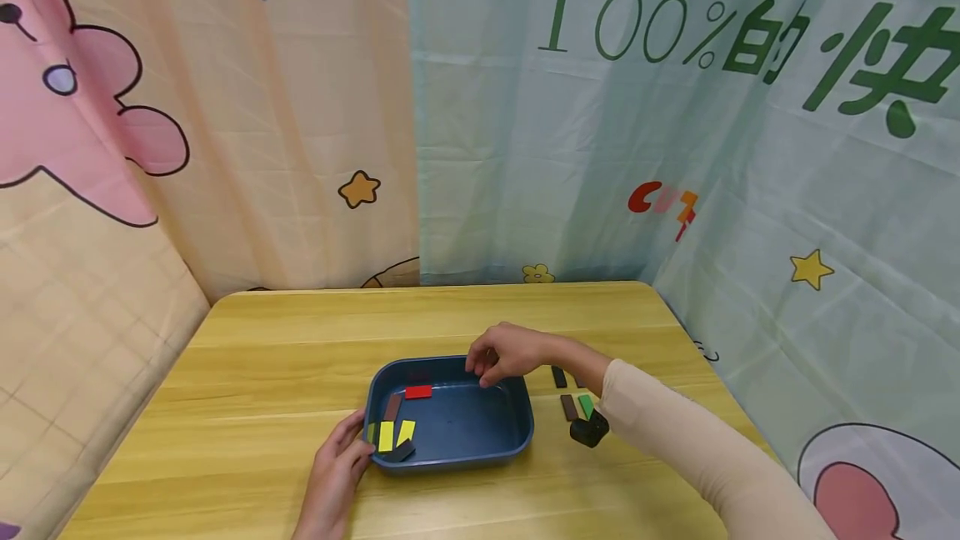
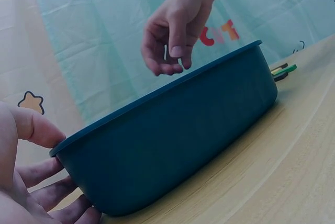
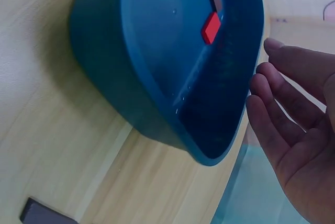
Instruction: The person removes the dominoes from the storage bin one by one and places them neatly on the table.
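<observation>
A deep blue plastic bin (image 1: pixel 465 464) stands on the wooden table. My left hand (image 1: pixel 335 469) grips its left end; in the left wrist view the thumb lies on the rim (image 2: pixel 157 92) and the other fingers against the outer wall. Inside, towards the left, lie a red block (image 1: pixel 418 392), a brown block (image 1: pixel 392 407), yellow blocks (image 1: pixel 386 437) and a dark block (image 1: pixel 401 451). Above the bin's far right corner hovers my right hand (image 1: pixel 506 350), fingers loosely bent. The right wrist view shows nothing between the fingers and thumb of that hand (image 3: pixel 293 116).
Right of the bin, partly under my right forearm, lie a black block (image 1: pixel 558 377), a brown block (image 1: pixel 569 407) and a green block (image 1: pixel 586 405). A black device (image 1: pixel 589 429) is strapped at my right wrist. Printed curtains (image 1: pixel 525 148) hang behind the table (image 1: pixel 225 407).
</observation>
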Available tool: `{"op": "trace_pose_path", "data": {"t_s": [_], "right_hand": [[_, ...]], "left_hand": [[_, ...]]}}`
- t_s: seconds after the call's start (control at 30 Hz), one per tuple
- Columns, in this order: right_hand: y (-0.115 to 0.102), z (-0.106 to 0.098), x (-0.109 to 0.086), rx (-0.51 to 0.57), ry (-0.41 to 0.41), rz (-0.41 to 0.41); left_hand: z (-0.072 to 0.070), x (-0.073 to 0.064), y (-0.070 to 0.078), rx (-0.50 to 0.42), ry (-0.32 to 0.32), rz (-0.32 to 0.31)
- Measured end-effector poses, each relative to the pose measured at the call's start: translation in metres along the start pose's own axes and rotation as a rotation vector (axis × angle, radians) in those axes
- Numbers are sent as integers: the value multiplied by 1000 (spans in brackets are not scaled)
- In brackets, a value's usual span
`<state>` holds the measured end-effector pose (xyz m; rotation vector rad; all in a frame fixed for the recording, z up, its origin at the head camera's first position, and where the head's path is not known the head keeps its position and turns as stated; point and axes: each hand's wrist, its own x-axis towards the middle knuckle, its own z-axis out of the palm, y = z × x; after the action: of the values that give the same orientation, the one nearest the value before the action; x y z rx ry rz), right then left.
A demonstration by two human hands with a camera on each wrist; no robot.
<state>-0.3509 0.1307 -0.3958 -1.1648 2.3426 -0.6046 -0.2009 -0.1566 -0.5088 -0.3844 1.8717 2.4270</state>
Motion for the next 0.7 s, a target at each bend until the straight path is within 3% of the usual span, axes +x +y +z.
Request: {"op": "trace_pose_path", "data": {"t_s": [0.37,0.7], "right_hand": [[-15,-1,27,-32,-82,-24],[-28,8,58,-72,-173,-106]], "left_hand": [[-1,-1,-3,0,4,-4],[-1,0,0,3,-1,-11]]}}
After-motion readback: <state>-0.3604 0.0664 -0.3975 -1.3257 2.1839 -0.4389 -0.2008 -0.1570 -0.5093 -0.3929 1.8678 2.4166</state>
